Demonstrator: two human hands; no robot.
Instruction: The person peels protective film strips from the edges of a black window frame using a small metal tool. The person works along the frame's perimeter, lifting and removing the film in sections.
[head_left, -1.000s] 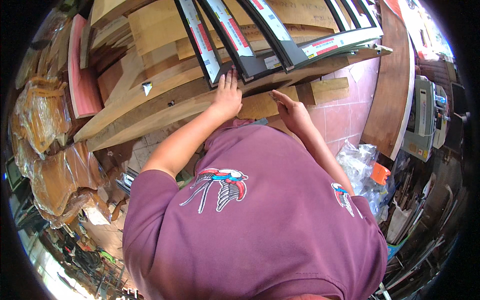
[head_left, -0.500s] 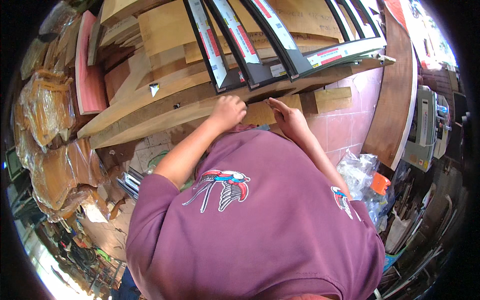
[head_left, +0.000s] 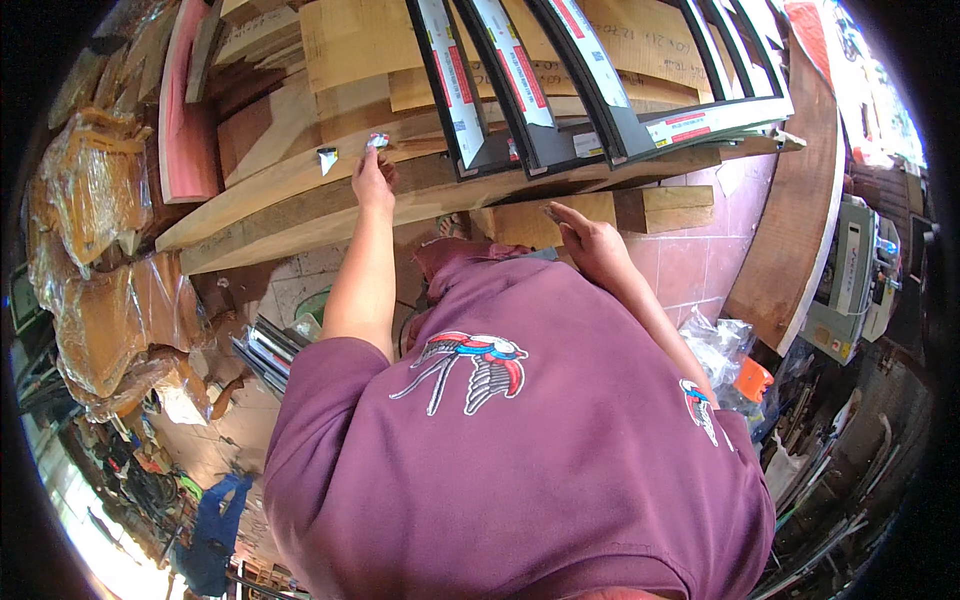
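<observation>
My left hand [head_left: 374,182] reaches forward over the edge of a long wooden beam [head_left: 290,235]. Its fingers are closed on a small shiny scrap [head_left: 377,141], white with a bit of red, perhaps a piece of label or film. Beside it on the wood lies a similar small white-and-black scrap [head_left: 328,160]. To the right, my right hand [head_left: 595,245] is near the beam's near side, index finger forward and thumb close to it; something small and dark seems pinched there. Black frames [head_left: 545,150] with white-and-red labelled strips rest on the wood, just ahead of both hands.
A wooden block [head_left: 680,208] sits below the beam, over the tiled floor. A wide plank [head_left: 795,220] leans at the right, near clear plastic bags [head_left: 715,345] and a grey machine [head_left: 845,280]. Plastic-wrapped wooden pieces [head_left: 110,320] are stacked at the left, beside a pink-faced board [head_left: 188,120].
My left hand has moved forward and left, away from the frames' corner, and the small shiny scrap now shows in its fingers. My right hand stays nearly in place; the view has shifted slightly.
</observation>
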